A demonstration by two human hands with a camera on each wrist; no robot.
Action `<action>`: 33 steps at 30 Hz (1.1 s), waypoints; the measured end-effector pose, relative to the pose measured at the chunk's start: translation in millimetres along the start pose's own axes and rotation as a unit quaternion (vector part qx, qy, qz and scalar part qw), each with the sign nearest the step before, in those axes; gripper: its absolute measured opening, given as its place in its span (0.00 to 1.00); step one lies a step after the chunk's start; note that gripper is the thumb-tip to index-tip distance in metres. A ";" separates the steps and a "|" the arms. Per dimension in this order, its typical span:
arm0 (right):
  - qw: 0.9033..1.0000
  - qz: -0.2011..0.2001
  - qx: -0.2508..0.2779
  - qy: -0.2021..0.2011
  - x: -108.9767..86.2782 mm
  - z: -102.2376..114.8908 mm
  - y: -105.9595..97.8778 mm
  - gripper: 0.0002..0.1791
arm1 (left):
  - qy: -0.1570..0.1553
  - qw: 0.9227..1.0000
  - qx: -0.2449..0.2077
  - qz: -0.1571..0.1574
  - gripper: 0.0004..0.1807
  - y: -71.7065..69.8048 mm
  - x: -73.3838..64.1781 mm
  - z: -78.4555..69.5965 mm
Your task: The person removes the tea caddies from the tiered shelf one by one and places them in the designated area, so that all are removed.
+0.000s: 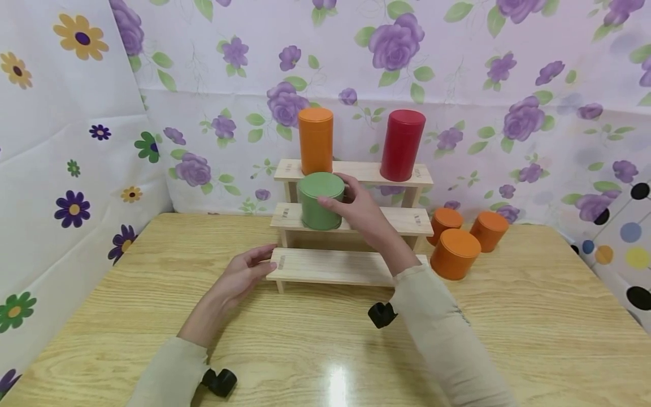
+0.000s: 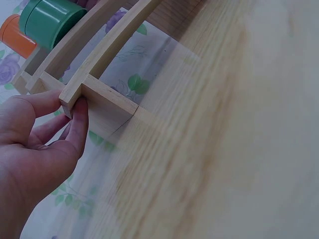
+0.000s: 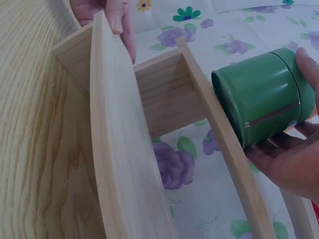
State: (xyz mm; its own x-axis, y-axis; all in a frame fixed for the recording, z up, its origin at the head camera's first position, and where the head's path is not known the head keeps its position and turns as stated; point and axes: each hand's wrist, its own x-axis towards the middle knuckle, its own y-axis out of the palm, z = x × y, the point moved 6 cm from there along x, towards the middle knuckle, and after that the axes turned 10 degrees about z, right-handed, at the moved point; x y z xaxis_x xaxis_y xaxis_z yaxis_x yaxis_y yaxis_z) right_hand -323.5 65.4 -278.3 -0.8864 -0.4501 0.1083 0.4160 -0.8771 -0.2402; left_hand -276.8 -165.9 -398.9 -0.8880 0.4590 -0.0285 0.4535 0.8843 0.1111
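Stocking of the stepped stand [image 1: 325,265] looks partway along.
Head view: an orange canister [image 1: 316,141] and a red canister [image 1: 403,145] stand on the top shelf [image 1: 356,169]; three squat orange tins [image 1: 455,254] stand on the surface [image 1: 315,339], off the stand. The right hand [image 1: 360,210] grips the green tin [image 1: 318,209] at the middle shelf's left; lids hide any contents. Left wrist view: the left hand [image 2: 42,149] pinches the lowest shelf [image 2: 75,92]. Right wrist view: whether the green tin is fully seated cannot be told.
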 end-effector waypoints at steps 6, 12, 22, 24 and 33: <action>1.000 -0.011 -0.020 0.007 -9.0 -0.2 -13.1 0.40 | -0.001 1.000 -0.001 0.000 0.31 0.4 1.4 -0.2; 0.999 -0.021 -0.042 0.006 -15.9 -0.1 -29.7 0.40 | -0.001 1.000 0.001 0.000 0.32 0.2 1.8 -0.6; 0.995 -0.035 -0.090 0.038 -28.8 4.9 -52.2 0.42 | 0.002 1.000 0.002 0.000 0.32 -0.1 3.0 -0.3; 0.995 -0.038 -0.087 0.040 -32.6 5.0 -56.4 0.42 | 0.000 1.000 0.003 -0.002 0.32 -0.2 2.7 0.0; 0.997 -0.027 -0.070 0.020 -45.1 6.3 -68.4 0.42 | -0.002 1.000 0.003 -0.007 0.31 -0.8 0.7 0.7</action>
State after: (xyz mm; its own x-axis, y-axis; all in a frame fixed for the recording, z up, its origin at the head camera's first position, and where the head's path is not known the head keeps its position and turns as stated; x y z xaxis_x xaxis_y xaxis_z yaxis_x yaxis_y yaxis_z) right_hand -310.7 144.7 -260.7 -0.9153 -0.3934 0.0866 0.3374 -0.8662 -0.3686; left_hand -277.7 -166.3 -399.7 -0.8939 0.4471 -0.0332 0.4417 0.8910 0.1053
